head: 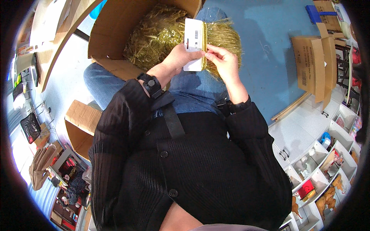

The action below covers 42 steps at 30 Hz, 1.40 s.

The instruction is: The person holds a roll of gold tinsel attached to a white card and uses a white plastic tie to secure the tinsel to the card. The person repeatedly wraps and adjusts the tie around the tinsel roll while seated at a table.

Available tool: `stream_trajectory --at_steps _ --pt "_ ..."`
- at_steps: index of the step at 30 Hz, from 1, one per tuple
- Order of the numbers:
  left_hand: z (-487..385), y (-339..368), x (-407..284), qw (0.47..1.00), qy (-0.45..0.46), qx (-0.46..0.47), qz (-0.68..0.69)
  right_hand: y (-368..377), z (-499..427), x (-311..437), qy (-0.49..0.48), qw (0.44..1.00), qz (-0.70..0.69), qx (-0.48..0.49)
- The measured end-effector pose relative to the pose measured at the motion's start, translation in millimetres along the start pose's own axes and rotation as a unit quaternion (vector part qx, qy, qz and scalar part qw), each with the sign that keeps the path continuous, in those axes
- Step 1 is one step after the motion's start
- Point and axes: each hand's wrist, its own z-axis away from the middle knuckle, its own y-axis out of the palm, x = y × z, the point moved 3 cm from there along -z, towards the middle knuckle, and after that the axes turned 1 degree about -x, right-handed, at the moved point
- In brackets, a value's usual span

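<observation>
My left hand [180,56] grips a white printed card [193,65] that bears a barcode and a small slot. Along the card's right edge runs the gold band of a tinsel fringe [224,37], whose strands spread over my right knee. With thumb and forefinger, my right hand [224,60] pinches that band close to my left thumb. A cardboard box [108,34] stands open at my left knee, heaped with more gold tinsel [156,37].
Beside my left hip is another open cardboard box [82,115]. A flattened carton [309,63] leans at the right, near wooden strips [290,106] on the blue floor [260,78]. White shelving [318,179] with assorted items lines the lower right. A wooden table [46,69] curves at upper left.
</observation>
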Motion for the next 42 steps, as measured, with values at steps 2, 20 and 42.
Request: stream_trajectory --at_steps 2,20,42 --pt "-1.0 1.8 -0.4 1.0 0.004 -0.011 -0.017 0.4 0.1 1.1 -0.001 1.0 -0.002 0.004" --pt "5.8 7.5 -14.5 0.994 0.009 0.023 -0.105 1.2 -6.8 6.5 0.024 0.999 -0.018 -0.011" --pt "124.0 -49.1 -130.8 0.978 0.169 -0.12 0.004 107.5 -17.4 169.1 -0.09 0.979 -0.001 0.185"
